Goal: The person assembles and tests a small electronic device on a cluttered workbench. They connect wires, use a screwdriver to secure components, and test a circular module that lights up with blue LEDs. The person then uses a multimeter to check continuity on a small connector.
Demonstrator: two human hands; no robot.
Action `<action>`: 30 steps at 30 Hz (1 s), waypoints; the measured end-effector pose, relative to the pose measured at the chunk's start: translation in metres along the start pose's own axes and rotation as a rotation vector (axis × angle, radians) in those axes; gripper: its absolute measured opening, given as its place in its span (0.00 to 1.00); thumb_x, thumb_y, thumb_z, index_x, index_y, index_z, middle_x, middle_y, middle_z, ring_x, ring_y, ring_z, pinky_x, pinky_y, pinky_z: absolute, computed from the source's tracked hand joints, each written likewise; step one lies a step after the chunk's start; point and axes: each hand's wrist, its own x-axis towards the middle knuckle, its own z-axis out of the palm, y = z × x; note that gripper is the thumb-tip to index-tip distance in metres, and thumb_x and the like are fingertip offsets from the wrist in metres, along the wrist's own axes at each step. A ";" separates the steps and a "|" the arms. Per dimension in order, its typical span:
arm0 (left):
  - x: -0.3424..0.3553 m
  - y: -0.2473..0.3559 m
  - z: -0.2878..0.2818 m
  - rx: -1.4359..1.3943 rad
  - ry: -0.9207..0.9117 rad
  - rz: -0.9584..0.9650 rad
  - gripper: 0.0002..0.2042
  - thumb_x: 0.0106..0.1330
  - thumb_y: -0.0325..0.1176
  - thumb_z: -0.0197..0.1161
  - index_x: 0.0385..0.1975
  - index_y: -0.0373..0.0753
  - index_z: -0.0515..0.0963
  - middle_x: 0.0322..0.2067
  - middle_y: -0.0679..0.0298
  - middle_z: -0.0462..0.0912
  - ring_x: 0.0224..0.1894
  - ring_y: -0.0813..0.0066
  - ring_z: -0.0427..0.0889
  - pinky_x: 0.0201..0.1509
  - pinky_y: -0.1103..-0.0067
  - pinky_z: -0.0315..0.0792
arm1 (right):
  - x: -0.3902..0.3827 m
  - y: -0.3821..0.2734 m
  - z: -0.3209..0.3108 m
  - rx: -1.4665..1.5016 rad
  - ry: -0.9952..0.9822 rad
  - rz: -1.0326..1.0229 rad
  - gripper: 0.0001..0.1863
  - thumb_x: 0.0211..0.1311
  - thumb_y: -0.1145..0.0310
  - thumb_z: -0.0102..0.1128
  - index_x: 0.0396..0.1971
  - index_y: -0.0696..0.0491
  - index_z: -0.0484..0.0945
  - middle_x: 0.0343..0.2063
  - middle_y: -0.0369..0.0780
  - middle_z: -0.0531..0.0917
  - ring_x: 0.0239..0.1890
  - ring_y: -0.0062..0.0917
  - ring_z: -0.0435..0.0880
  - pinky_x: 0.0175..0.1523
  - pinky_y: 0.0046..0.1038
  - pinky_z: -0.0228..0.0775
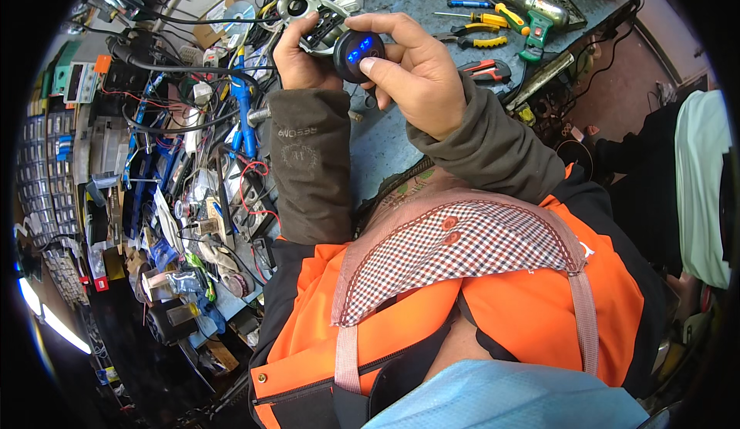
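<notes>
A round black display (352,45) with lit blue digits sits between the thumb and fingers of my right hand (425,78). The thumb tip presses on its face, and the index finger curls over the top near its rim. To its left my left hand (304,63) is closed on a silver-grey metal housing (296,5) with a round hole and dark parts inside. The display touches or overlaps the housing's right edge; whether they are joined, I cannot tell. Most of my left fingers are hidden behind the housing.
On the right of the blue-grey bench (385,137) lie yellow-handled pliers (486,42), a screwdriver (486,18), a red-and-grey utility knife (487,70) and a green-handled tool (536,36). Tangled cables, blue tools (243,109) and loose parts crowd the left, beside small drawers (46,167).
</notes>
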 end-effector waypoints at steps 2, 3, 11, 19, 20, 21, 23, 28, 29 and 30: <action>-0.002 0.000 0.003 -0.010 0.029 0.010 0.21 0.64 0.44 0.65 0.47 0.31 0.78 0.40 0.51 0.85 0.39 0.56 0.87 0.44 0.65 0.85 | 0.000 0.000 0.000 -0.015 0.002 0.000 0.22 0.67 0.83 0.55 0.61 0.58 0.78 0.48 0.37 0.74 0.30 0.11 0.80 0.30 0.14 0.72; -0.002 0.000 0.003 -0.003 0.018 0.012 0.21 0.64 0.44 0.64 0.47 0.31 0.78 0.40 0.52 0.85 0.39 0.56 0.87 0.44 0.65 0.85 | 0.000 0.000 0.000 -0.023 0.002 0.000 0.22 0.67 0.83 0.55 0.61 0.58 0.78 0.48 0.37 0.74 0.30 0.11 0.81 0.30 0.14 0.73; 0.000 0.000 0.000 0.001 0.005 0.023 0.21 0.65 0.44 0.64 0.48 0.32 0.78 0.40 0.52 0.86 0.39 0.57 0.87 0.42 0.65 0.85 | 0.000 -0.001 -0.002 -0.017 -0.014 0.008 0.22 0.68 0.83 0.54 0.61 0.58 0.77 0.49 0.38 0.73 0.31 0.13 0.82 0.30 0.15 0.74; -0.001 0.000 0.002 -0.029 0.010 0.009 0.21 0.65 0.44 0.65 0.47 0.32 0.79 0.41 0.53 0.86 0.40 0.57 0.87 0.46 0.64 0.85 | -0.001 -0.002 -0.001 -0.007 -0.008 0.010 0.22 0.68 0.83 0.55 0.61 0.58 0.77 0.49 0.37 0.74 0.31 0.12 0.81 0.30 0.15 0.73; -0.001 0.000 0.002 -0.034 0.013 0.011 0.20 0.65 0.44 0.65 0.47 0.32 0.79 0.41 0.53 0.86 0.41 0.57 0.87 0.47 0.64 0.85 | 0.000 -0.001 -0.001 -0.010 -0.008 0.007 0.22 0.68 0.83 0.55 0.61 0.58 0.77 0.49 0.37 0.74 0.31 0.12 0.81 0.30 0.15 0.73; 0.000 0.000 0.001 -0.031 0.005 0.005 0.20 0.65 0.43 0.65 0.47 0.32 0.79 0.41 0.53 0.86 0.41 0.57 0.87 0.47 0.64 0.85 | 0.000 -0.001 -0.001 -0.013 -0.008 0.004 0.22 0.68 0.83 0.55 0.61 0.58 0.77 0.49 0.37 0.74 0.30 0.12 0.81 0.30 0.15 0.73; 0.001 0.000 -0.001 -0.026 -0.008 -0.005 0.20 0.65 0.43 0.65 0.47 0.32 0.80 0.41 0.53 0.87 0.41 0.57 0.87 0.47 0.64 0.85 | -0.001 -0.002 -0.001 -0.001 -0.006 0.012 0.22 0.68 0.83 0.55 0.61 0.58 0.77 0.49 0.38 0.74 0.30 0.12 0.81 0.30 0.15 0.73; -0.001 0.000 0.002 -0.040 -0.016 0.015 0.19 0.66 0.42 0.64 0.47 0.32 0.80 0.41 0.53 0.87 0.41 0.57 0.87 0.47 0.64 0.85 | -0.001 0.000 -0.002 -0.016 -0.004 0.000 0.22 0.68 0.83 0.55 0.61 0.58 0.77 0.49 0.37 0.74 0.30 0.12 0.81 0.30 0.15 0.73; -0.001 0.000 0.002 -0.042 -0.015 0.021 0.19 0.66 0.42 0.64 0.47 0.32 0.80 0.41 0.53 0.87 0.41 0.57 0.87 0.47 0.64 0.85 | -0.001 0.000 -0.001 -0.017 0.000 0.001 0.22 0.67 0.83 0.55 0.61 0.58 0.78 0.49 0.37 0.74 0.30 0.12 0.81 0.30 0.15 0.73; -0.001 0.000 0.002 -0.041 -0.013 0.020 0.19 0.66 0.42 0.64 0.47 0.32 0.80 0.41 0.53 0.87 0.41 0.57 0.87 0.47 0.64 0.85 | -0.001 0.000 -0.001 -0.019 0.003 0.001 0.22 0.67 0.83 0.55 0.61 0.58 0.78 0.48 0.38 0.74 0.29 0.12 0.81 0.30 0.15 0.72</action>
